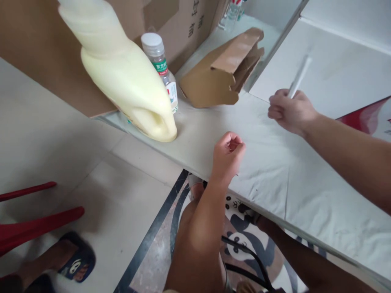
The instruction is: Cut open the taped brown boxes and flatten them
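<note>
My right hand [291, 110] is wrapped round a slim white pen-like stick [301, 75], which points up and away and is blurred at its far tip. It hovers over the pale-covered table [262, 162], near the edge of a white panel. My left hand [228, 156] is curled into a loose fist above the table's near edge, and nothing shows inside it. Beyond the left hand lies an open brown cardboard box [210, 85] on its side. To the left of that box stand a clear plastic bottle with a white cap [171, 87] and a large pale yellow plastic jug [128, 73].
Behind the bottles rises a big cardboard carton [171, 20]. More clear bottles [233, 12] stand at the back. A white panel [320, 53] and a red-and-white sheet [363, 118] are at right. Red stool legs [42, 224] and another person's slippered foot [77, 256] are at lower left.
</note>
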Action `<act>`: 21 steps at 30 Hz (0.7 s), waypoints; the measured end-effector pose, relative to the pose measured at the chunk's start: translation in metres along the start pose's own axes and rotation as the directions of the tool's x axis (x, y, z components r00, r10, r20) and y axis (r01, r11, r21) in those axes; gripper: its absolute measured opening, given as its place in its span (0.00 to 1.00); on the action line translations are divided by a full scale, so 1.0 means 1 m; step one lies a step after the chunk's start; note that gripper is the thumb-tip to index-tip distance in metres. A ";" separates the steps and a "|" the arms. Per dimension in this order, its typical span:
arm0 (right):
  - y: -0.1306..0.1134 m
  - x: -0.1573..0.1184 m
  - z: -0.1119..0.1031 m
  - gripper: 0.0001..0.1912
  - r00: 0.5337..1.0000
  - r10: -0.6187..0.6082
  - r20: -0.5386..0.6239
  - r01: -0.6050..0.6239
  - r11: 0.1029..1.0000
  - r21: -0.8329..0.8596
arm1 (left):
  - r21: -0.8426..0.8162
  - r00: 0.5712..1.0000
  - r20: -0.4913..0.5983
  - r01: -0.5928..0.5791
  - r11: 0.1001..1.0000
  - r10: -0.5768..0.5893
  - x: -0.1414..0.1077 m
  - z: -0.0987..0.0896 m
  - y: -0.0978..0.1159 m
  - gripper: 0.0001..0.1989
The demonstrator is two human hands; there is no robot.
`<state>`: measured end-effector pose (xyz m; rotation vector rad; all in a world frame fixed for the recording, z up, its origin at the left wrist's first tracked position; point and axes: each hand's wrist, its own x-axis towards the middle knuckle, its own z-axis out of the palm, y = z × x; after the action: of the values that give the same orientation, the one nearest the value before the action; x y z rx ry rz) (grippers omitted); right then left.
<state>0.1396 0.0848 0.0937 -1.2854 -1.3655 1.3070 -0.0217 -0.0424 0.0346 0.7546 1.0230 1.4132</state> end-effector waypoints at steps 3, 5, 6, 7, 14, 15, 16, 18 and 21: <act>0.016 -0.001 0.017 0.18 0.999 -0.044 0.011 0.045 0.991 -0.127 | 0.004 1.000 0.004 0.002 1.000 -0.003 0.002 0.004 -0.003 0.07; 0.032 -0.006 0.024 0.12 0.998 -0.053 0.026 0.057 0.977 -0.206 | 0.002 1.000 0.004 0.006 1.000 -0.006 0.003 0.005 -0.004 0.07; 0.041 -0.009 0.026 0.11 0.998 -0.062 0.030 0.067 0.973 -0.221 | 0.002 1.000 0.008 0.009 1.000 -0.009 0.003 0.005 -0.004 0.07; 0.050 -0.013 0.026 0.12 0.997 -0.070 0.027 0.074 0.975 -0.209 | 0.002 1.000 0.011 0.013 1.000 -0.013 0.003 0.005 -0.004 0.07; 0.087 -0.033 0.028 0.23 0.982 0.070 0.173 -0.099 0.982 0.163 | -0.011 1.000 0.013 0.001 1.000 0.000 0.004 0.003 -0.003 0.08; 0.087 -0.034 0.032 0.23 0.981 0.057 0.185 -0.093 0.978 0.188 | -0.017 1.000 0.013 -0.006 1.000 0.006 0.004 0.004 -0.003 0.08; 0.086 -0.034 0.038 0.23 0.982 0.041 0.186 -0.080 0.975 0.206 | -0.022 1.000 0.015 -0.010 1.000 0.011 0.004 0.005 -0.004 0.08; 0.083 -0.032 0.050 0.22 0.986 0.010 0.166 -0.048 0.972 0.228 | -0.023 1.000 0.016 -0.009 1.000 0.009 0.003 0.007 -0.005 0.09; 0.078 -0.025 0.063 0.22 0.993 -0.028 0.113 0.000 0.971 0.238 | -0.009 1.000 0.012 -0.021 1.000 0.021 0.001 0.011 -0.006 0.08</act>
<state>0.0907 0.0464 0.0117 -1.0498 -1.2498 1.5049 -0.0096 -0.0397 0.0333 0.7682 1.0019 1.4287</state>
